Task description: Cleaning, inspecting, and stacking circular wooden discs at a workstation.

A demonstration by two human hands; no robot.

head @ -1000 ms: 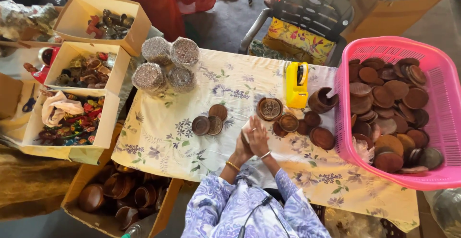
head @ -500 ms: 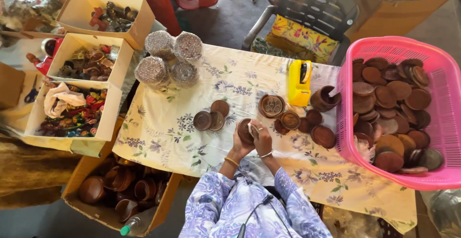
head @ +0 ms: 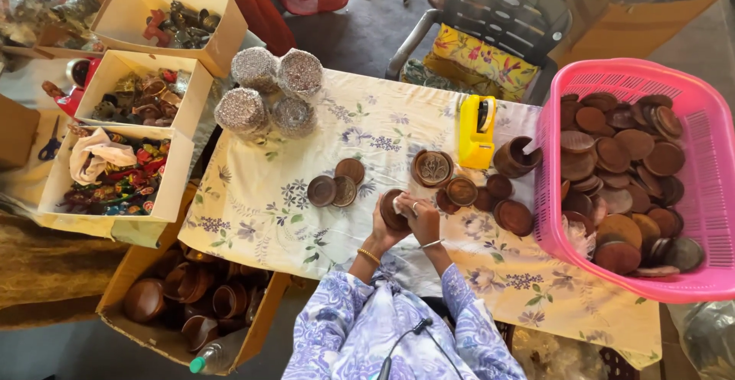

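On the table [head: 253, 196], three small lids [head: 337, 185] lie left of the two hands [head: 406, 215], a tape dispenser [head: 476, 131] and cup [head: 514, 158] behind them, a basket [head: 712, 196] of discs at right, boxes [head: 122, 119] beyond the left edge.

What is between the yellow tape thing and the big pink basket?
In the head view, a small brown wooden cup stands on the flowered cloth between the yellow tape dispenser and the pink basket.
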